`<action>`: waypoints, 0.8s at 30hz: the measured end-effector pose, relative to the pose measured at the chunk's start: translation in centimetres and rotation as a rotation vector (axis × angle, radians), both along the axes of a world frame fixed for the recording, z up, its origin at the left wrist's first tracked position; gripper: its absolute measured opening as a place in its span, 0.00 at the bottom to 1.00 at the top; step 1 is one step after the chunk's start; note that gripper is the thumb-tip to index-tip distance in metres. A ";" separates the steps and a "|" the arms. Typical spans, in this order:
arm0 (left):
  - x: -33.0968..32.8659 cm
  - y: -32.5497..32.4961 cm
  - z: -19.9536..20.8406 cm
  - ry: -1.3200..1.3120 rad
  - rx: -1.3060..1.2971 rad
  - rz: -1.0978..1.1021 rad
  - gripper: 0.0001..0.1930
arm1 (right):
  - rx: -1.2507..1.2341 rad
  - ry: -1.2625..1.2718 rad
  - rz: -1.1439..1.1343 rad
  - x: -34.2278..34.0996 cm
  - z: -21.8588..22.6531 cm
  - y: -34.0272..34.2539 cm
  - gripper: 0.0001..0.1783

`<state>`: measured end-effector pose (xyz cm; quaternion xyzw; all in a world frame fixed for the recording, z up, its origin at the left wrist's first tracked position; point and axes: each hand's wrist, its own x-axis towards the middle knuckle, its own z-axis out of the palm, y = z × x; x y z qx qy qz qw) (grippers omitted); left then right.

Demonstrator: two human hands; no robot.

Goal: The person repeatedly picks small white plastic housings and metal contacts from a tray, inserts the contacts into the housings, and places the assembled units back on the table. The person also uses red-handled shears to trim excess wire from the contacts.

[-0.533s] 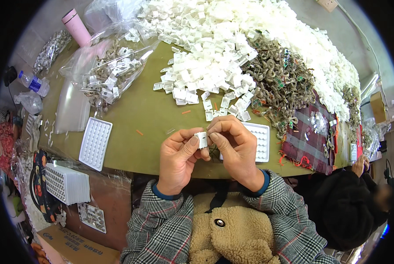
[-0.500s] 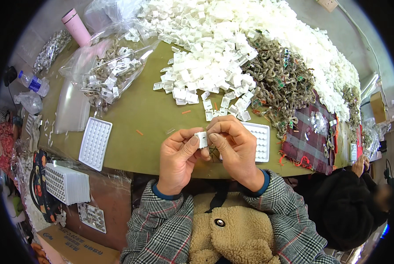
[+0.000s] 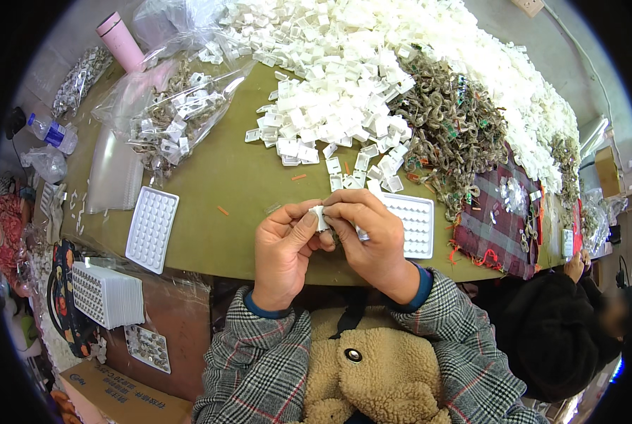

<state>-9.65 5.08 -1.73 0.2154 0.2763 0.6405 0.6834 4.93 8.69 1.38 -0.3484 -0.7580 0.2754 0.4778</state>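
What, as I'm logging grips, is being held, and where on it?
A small white piece: the left hand pinches its left side between thumb and fingers; the right hand is at its right edge, exact contact hidden.

right fingers (image 3: 355, 210) shifted left, white piece (image 3: 321, 220) more covered

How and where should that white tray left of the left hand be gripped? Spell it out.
Pinch the white tray midway along its long right rim, coming from the right, the left hand's side. It lies flat and rows of cells fill its middle, so the rim probably gives the surest hold; plastic sheets sit close beyond its far left corner.
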 end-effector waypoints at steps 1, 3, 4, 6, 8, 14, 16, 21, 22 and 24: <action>-0.1 0.0 0.0 -0.008 0.001 0.002 0.12 | -0.028 0.023 -0.005 0.0 0.0 0.0 0.09; -0.3 0.0 0.1 -0.002 -0.009 -0.008 0.12 | -0.093 0.085 0.026 0.2 -0.1 0.1 0.09; -0.3 0.0 0.1 -0.004 -0.006 -0.015 0.12 | -0.128 0.109 0.036 0.2 -0.1 0.1 0.09; -0.2 -0.1 0.1 0.007 -0.008 -0.016 0.12 | -0.081 0.067 0.031 0.1 -0.2 0.1 0.09; -0.1 -0.2 0.1 0.040 -0.005 -0.004 0.12 | -0.029 0.020 0.027 0.0 -0.2 0.1 0.09; -0.6 -0.2 1.0 0.235 -0.025 0.054 0.11 | -0.046 -0.024 0.030 1.2 1.3 -0.8 0.11; -1.2 -0.4 1.5 0.337 0.015 0.122 0.11 | 0.033 0.044 -0.106 3.8 2.4 -1.3 0.19; -2.5 -0.2 2.8 1.099 -0.021 0.131 0.20 | 0.138 -0.049 -0.382 11.0 2.7 -1.9 0.09; -2.3 -0.5 3.0 1.295 0.097 0.149 0.23 | 0.051 -0.010 -0.389 11.9 2.0 -2.6 0.07; -1.3 -1.4 3.3 1.699 0.154 0.144 0.28 | -0.028 -0.038 -0.417 13.5 0.6 -4.1 0.07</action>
